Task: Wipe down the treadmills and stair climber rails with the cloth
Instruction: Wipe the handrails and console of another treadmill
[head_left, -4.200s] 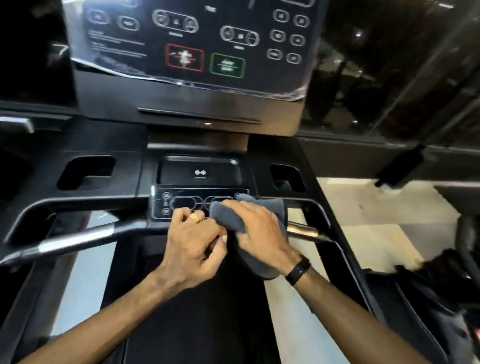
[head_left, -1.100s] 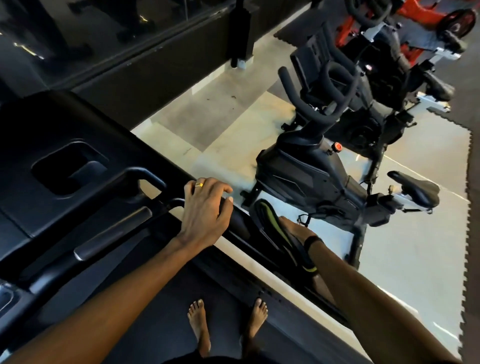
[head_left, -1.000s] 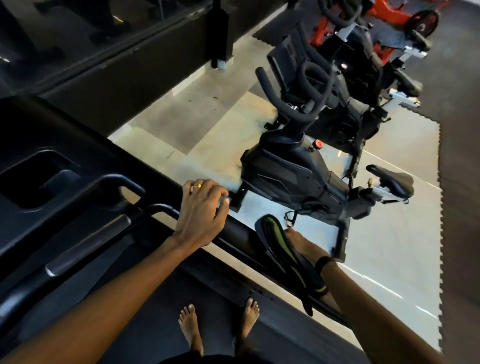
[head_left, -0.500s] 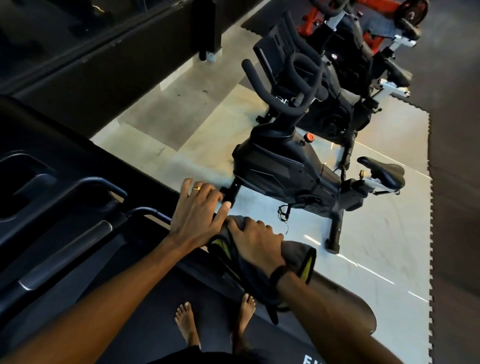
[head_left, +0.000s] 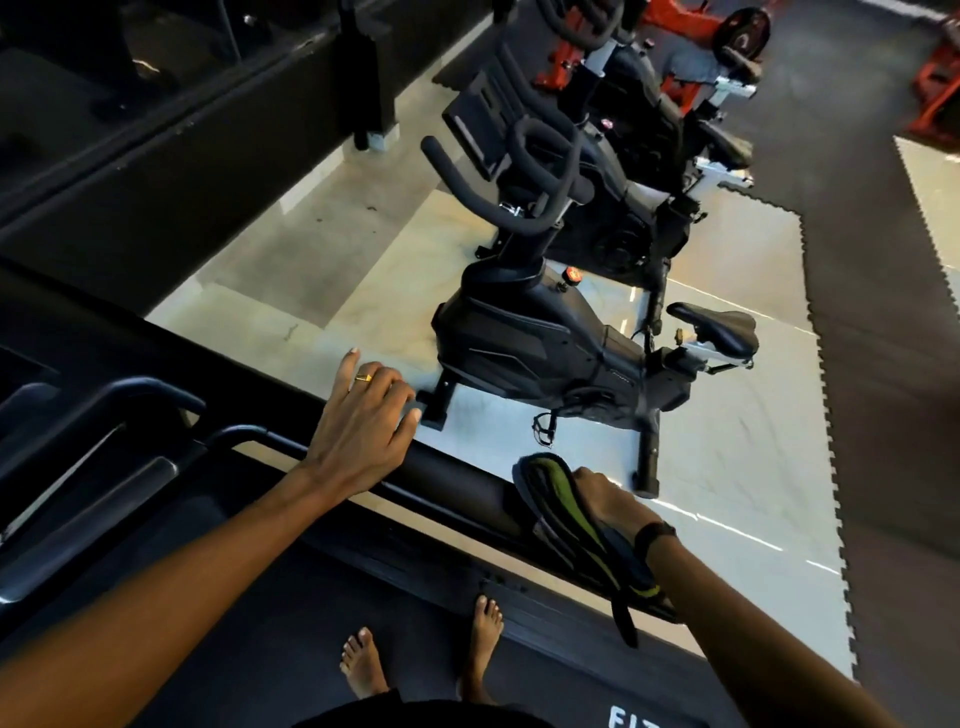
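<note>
I stand barefoot on the treadmill belt (head_left: 291, 639). Its black right side rail (head_left: 457, 486) runs diagonally across the middle of the view. My left hand (head_left: 363, 426), with a gold ring, rests flat on the rail's upper part, fingers spread. Farther down the same rail, my right hand (head_left: 608, 501) presses the dark grey and green cloth (head_left: 576, 530) around the rail from its outer side. The cloth wraps over the rail and a strip of it hangs down.
A black exercise bike (head_left: 566, 338) stands on the pale floor just right of the treadmill, with more bikes and red equipment (head_left: 680, 31) behind it. Dark interlocking floor mats (head_left: 893, 364) lie at the right. The treadmill's front handles (head_left: 130, 415) are at the left.
My right hand has slid the cloth down the rail, away from my left hand, and turned to the rail's outer side. My left hand stays on the rail.
</note>
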